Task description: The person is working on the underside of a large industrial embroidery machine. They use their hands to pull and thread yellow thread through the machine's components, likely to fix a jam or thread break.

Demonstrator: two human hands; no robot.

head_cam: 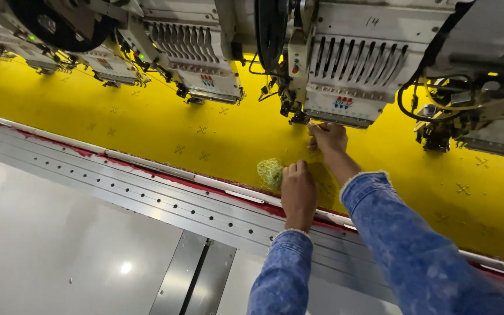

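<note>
Free room and obstacles. We see a narrow gap between the yellow fabric (147, 116) and the row of embroidery heads (345, 70) overhanging it; the right hand (326, 139) sits just under one head's needle end, with cables (415, 105) hanging close on its far side. The left hand (298, 195) and a tuft of loose thread (270, 172) take up the fabric's near edge. The metal frame rail (147, 195) and grey table (59, 251) below lie open.
</note>
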